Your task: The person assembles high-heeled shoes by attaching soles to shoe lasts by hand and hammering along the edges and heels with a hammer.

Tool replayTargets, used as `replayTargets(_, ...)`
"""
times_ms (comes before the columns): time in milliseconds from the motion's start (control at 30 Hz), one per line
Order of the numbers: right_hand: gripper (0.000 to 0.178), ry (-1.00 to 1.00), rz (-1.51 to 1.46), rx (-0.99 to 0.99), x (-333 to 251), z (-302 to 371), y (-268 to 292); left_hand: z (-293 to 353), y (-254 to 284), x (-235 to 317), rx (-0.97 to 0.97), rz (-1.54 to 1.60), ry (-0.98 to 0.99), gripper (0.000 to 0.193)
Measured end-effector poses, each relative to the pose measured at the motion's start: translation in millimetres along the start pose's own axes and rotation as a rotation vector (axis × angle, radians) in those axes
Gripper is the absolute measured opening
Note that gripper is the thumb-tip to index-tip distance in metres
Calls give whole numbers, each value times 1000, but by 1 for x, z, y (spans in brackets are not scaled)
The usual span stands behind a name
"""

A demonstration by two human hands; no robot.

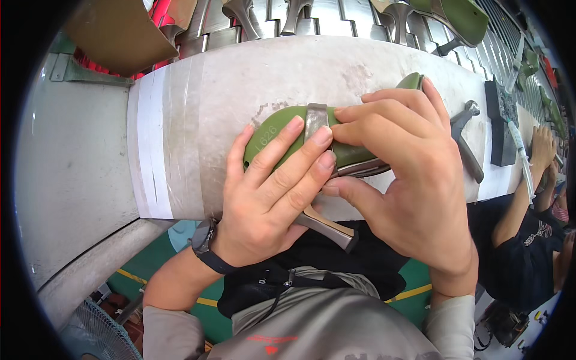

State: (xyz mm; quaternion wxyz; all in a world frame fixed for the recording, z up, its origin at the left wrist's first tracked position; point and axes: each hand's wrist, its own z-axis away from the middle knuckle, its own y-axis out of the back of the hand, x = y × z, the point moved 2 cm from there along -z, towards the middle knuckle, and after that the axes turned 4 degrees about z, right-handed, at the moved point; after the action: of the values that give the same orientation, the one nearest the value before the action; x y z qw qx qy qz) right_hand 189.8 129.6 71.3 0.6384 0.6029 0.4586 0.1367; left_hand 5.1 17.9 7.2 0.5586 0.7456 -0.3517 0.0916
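A green shoe last (353, 153) lies on its side on the pale work table, directly in front of me. A grey-brown strap (316, 117) crosses it, and a brown heel with a dark tip (336, 233) sticks out toward me. My left hand (270, 186) spreads its fingers over the last and the strap, holding them; its thumb is mostly hidden. My right hand (414, 156) curls over the other end of the last. Its thumb and forefinger pinch at the strap's right edge, where the sole side shows.
Right of my hand lies a hammer (467, 141), beside a dark block (501, 123) and a syringe-like tube (519, 147). Several heeled shoes (396, 21) stand along the metal slat conveyor (345, 18) beyond the table. A co-worker's hands (543, 147) are at far right.
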Motion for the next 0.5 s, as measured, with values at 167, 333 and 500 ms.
replayTargets(167,54,6,91,9,-2,-11,-4,-5,-10,-9,64,-29,-22,79)
replayTargets(333,59,32,132,82,3,0,-10,-6,1,-4,20,17,-27,85)
replayTargets(500,62,59,-67,428,35,28,-11,-16,18,-7,-69,114,1,100)
